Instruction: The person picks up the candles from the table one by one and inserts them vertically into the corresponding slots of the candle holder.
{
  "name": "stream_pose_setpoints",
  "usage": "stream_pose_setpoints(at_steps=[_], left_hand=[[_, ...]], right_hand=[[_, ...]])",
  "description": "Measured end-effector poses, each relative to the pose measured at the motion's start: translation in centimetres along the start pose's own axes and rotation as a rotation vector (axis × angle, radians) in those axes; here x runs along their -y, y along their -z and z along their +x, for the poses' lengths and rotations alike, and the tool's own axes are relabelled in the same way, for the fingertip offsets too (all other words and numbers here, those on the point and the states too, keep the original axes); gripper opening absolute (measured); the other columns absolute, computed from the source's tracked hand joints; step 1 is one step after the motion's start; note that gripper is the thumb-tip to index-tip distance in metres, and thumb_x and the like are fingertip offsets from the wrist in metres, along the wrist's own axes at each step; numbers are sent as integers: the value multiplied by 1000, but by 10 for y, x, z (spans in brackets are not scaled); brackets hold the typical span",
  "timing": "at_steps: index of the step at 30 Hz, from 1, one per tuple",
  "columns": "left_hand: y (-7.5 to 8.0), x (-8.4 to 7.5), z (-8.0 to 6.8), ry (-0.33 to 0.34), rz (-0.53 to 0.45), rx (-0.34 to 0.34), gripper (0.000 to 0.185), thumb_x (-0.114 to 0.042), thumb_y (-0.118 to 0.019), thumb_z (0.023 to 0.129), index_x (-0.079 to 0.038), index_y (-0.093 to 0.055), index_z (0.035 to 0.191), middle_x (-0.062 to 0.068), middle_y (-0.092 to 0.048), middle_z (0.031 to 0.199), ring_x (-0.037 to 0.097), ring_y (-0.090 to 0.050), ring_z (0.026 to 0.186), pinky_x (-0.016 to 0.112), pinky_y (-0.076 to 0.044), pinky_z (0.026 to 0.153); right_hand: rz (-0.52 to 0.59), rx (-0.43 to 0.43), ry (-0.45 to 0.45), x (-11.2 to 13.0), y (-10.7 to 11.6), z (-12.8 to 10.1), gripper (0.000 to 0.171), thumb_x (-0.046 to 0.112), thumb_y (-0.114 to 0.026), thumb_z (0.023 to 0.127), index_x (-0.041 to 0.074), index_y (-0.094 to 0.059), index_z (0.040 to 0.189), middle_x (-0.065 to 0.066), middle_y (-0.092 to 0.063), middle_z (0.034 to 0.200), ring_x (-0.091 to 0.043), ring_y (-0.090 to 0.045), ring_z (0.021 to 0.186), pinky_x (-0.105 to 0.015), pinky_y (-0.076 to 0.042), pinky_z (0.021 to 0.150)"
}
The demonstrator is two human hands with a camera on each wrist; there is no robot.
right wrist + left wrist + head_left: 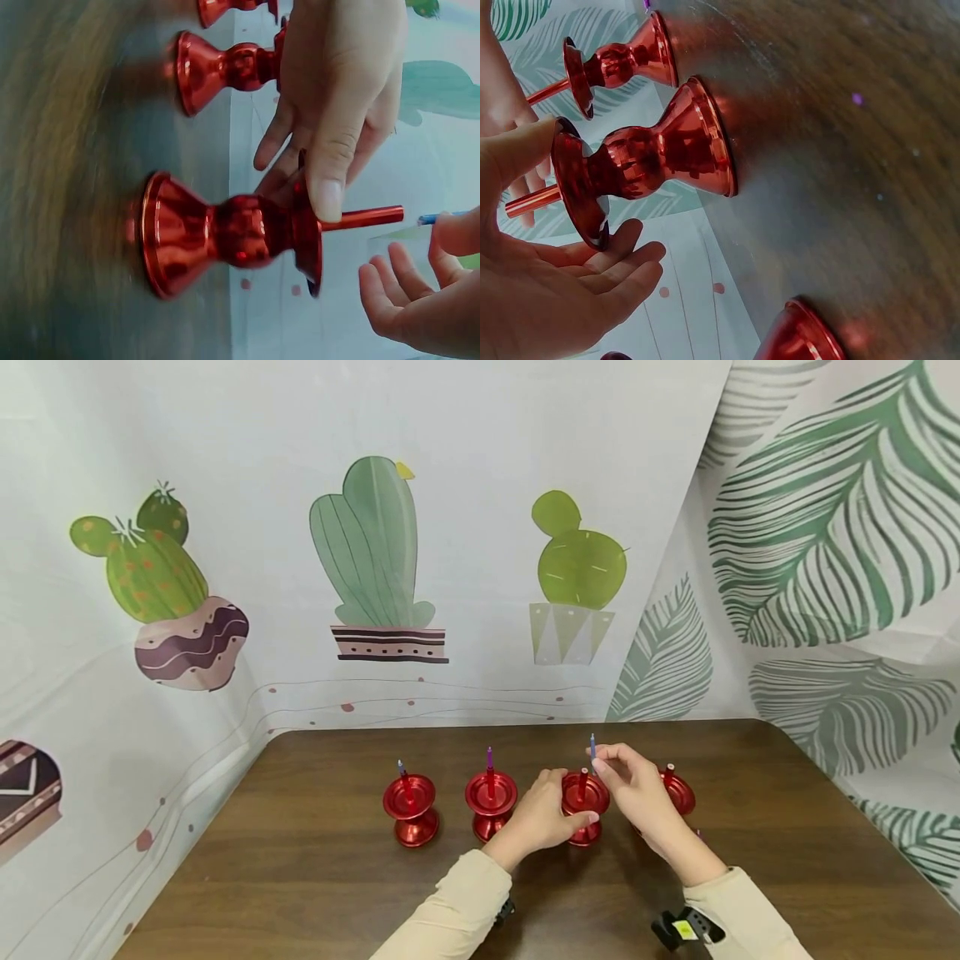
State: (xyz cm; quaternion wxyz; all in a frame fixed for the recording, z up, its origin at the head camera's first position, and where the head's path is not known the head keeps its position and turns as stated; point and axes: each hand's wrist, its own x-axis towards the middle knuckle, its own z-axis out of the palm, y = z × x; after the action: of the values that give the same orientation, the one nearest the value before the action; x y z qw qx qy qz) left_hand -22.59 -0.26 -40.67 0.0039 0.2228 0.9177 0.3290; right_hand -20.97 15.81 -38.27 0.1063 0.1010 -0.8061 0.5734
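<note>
Four red metal candle holders stand in a row on the brown table point(315, 877). My left hand point(576, 795) grips the dish of the third holder point(585, 835), with the thumb point(326, 195) on the rim and the fingers point(630, 255) behind it. Its red spike point(360, 218) is bare. My right hand point(597, 766) pinches a thin blue candle point(592, 745) just above that spike; the blue candle's tip point(439, 218) shows past the spike's end. The first holder point(410, 810) and second holder point(491, 802) each carry a small candle. The fourth holder point(681, 793) is partly hidden behind my right hand.
Cloth walls printed with cacti point(375, 552) and leaves point(832, 527) close in the table at the back and on both sides. The neighbouring holder point(619, 60) stands close to the gripped holder point(641, 161). Bare tabletop lies in front of the row.
</note>
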Motion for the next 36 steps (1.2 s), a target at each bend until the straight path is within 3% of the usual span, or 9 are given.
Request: stream_pose_setpoints(at_steps=[2, 7, 14, 24, 30, 36], left_hand=[[0, 0, 0, -4, 1, -2, 71, -34, -77, 81, 6, -47, 132, 14, -56, 114, 21, -57, 102, 31, -52, 86], [-1, 1, 0, -10, -7, 4, 71, -33, -77, 81, 6, -46, 132, 14, -56, 114, 20, -57, 100, 30, -52, 85], [-2, 1, 0, -8, -24, 15, 71, -33, -77, 81, 5, -46, 133, 13, -55, 115, 19, -57, 98, 29, -53, 84], [-1, 2, 1, -31, 14, -3, 70, -34, -75, 83, 6, -46, 132, 14, -55, 116, 21, -56, 104, 29, -50, 88], [-1, 2, 0, -19, 1, 7, 72, -34, -75, 83, 6, -45, 133, 13, -55, 115, 20, -57, 102, 28, -51, 85], [-2, 1, 0, -17, 17, -4, 72, -34, -75, 83, 7, -45, 133, 13, -55, 114, 21, -57, 102, 30, -51, 86]], right_hand=[[88, -1, -32, -2, -4, 4, 13, 6, -55, 97, -4, -55, 106, -20, -58, 127, -13, -58, 109, -14, -45, 88], [200, -16, -31, -8, -11, 9, 8, 6, -55, 97, -1, -54, 102, -20, -55, 128, -5, -57, 103, -15, -48, 87], [168, -61, 17, -16, -18, 7, 12, 3, -56, 96, -7, -54, 102, -21, -56, 126, -2, -55, 105, -12, -45, 87], [70, -81, 140, -22, -21, 2, 11, 2, -56, 95, -6, -55, 103, -20, -59, 121, -27, -55, 113, -9, -43, 86], [-23, -77, 191, -20, -14, 0, 14, 7, -60, 95, -2, -60, 106, -16, -55, 124, -21, -55, 109, -10, -45, 83], [-11, -76, 209, -10, -7, -2, 21, 8, -59, 95, -2, -60, 114, -15, -56, 122, -1, -51, 103, -10, -45, 81]])
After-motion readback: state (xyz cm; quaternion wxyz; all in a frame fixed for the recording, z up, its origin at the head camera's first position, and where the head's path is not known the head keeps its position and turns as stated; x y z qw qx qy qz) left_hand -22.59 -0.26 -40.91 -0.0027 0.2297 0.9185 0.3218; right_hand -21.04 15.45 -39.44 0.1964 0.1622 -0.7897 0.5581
